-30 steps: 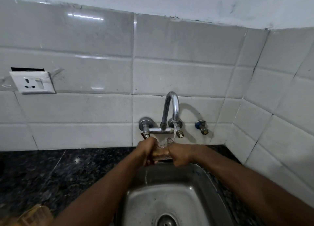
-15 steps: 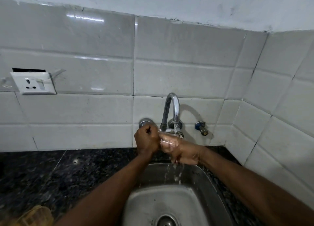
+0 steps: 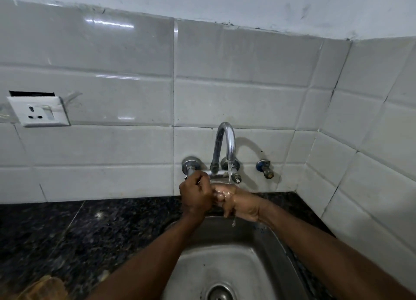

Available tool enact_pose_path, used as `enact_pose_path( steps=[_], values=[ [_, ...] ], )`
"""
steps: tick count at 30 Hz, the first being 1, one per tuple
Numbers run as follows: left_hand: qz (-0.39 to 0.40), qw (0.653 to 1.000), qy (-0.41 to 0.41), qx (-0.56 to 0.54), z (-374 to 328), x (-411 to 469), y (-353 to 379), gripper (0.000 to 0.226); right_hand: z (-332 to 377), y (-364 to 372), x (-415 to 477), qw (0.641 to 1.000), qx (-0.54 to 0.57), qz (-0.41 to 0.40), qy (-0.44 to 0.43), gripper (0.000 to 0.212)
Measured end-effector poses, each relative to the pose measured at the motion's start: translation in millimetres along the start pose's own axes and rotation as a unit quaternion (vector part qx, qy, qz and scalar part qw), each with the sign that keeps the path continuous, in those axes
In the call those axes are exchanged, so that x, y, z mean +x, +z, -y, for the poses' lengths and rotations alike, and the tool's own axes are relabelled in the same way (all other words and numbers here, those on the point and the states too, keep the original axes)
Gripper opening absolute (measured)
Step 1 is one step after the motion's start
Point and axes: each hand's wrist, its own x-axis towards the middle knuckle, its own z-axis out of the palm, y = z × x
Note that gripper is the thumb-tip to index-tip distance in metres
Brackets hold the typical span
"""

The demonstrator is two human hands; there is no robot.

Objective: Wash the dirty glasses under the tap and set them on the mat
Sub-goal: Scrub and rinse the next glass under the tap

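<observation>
Glossy chrome tap (image 3: 225,142), brushed steel sink (image 3: 225,270), speckled polished stone counter (image 3: 78,232), glazed tiles (image 3: 236,101).

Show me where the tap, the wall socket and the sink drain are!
tap (image 3: 230,142): head view, on the curved chrome spout.
wall socket (image 3: 39,111): head view, middle of its white plate.
sink drain (image 3: 219,293): head view, on its metal strainer.

A second ago both hands cupped the glass (image 3: 221,185) low at the back rim of the sink (image 3: 267,239), centre frame. The left hand (image 3: 195,195) has since let go and climbed to grip the tap handle (image 3: 191,167). The right hand (image 3: 242,205) alone now lifts the glass under the spout (image 3: 226,142). The spill below has thinned to a drip.
</observation>
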Motion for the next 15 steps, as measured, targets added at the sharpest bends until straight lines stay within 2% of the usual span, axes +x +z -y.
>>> enact_pose_path(
  steps=[1, 2, 3, 4, 5, 7, 8, 9, 11, 12, 14, 15],
  values=[
    [0.004, 0.995, -0.101, 0.000, 3, 3, 3, 0.031, 4, -1, -1, 0.993, -0.111, -0.014, -0.021, 0.056],
    [0.019, 0.968, -0.248, -0.027, 5, 6, 4, 0.035, 9, -4, -1, 0.966, -0.257, -0.010, -0.039, 0.044],
    [0.053, 0.917, -0.387, -0.081, 6, 7, 6, 0.038, 12, -8, 0, 0.921, -0.386, -0.017, -0.045, 0.034],
    [0.087, 0.867, -0.471, -0.135, 7, 4, 6, 0.040, 12, -11, 0, 0.884, -0.465, -0.023, -0.053, 0.027],
    [0.109, 0.838, -0.506, -0.175, 9, 0, 5, 0.041, 10, -12, 1, 0.873, -0.483, -0.025, -0.064, 0.022],
    [0.132, 0.812, -0.520, -0.229, 7, -5, 5, 0.045, 5, -4, 2, 0.908, -0.402, -0.065, -0.099, 0.014],
    [0.143, 0.800, -0.523, -0.257, 2, -8, 5, 0.047, -2, 1, 5, 0.917, -0.362, -0.118, -0.119, 0.007],
    [0.152, 0.791, -0.520, -0.285, 0, -11, 6, 0.049, -9, 7, 7, 0.901, -0.355, -0.206, -0.139, 0.021],
    [0.173, 0.782, -0.514, -0.307, -6, -16, 7, 0.050, -21, 16, 13, 0.833, -0.396, -0.349, -0.164, 0.056],
    [0.178, 0.776, -0.518, -0.314, -6, -17, 8, 0.047, -25, 16, 17, 0.794, -0.433, -0.381, -0.190, 0.062],
    [0.182, 0.776, -0.526, -0.295, -5, -19, 12, 0.042, -24, 7, 20, 0.740, -0.493, -0.391, -0.239, 0.057],
    [0.183, 0.794, -0.519, -0.260, -3, -19, 11, 0.040, -20, 2, 19, 0.707, -0.522, -0.393, -0.270, 0.050]
  ],
)
